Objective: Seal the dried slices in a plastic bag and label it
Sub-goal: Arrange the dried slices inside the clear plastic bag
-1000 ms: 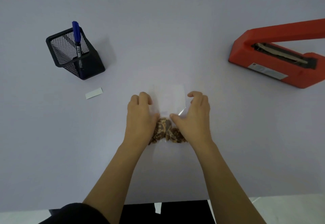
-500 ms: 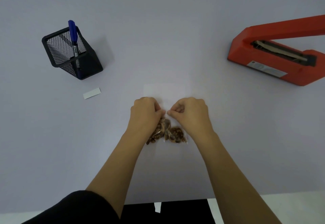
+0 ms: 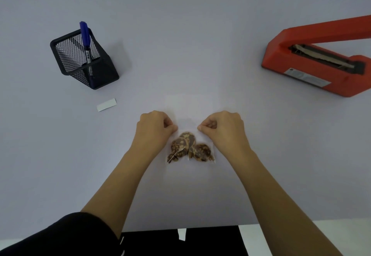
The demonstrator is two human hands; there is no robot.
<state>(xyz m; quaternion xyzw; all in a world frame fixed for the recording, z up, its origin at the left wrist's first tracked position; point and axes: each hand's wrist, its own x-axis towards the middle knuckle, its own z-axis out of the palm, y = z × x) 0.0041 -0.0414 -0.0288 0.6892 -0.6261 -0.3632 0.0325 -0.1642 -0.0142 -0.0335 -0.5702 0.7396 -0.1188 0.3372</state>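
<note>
on the plain lilac tabletop (image 3: pixel 180 35), left hand (image 3: pixel 154 129) and right hand (image 3: pixel 222 129) are pinching the clear plastic bag (image 3: pixel 187 124) holding brown dried slices (image 3: pixel 188 147).

A black sleeve (image 3: pixel 64 233) at the frame's lower left ends near the left elbow; both forearms (image 3: pixel 120 185) are bare.
</note>
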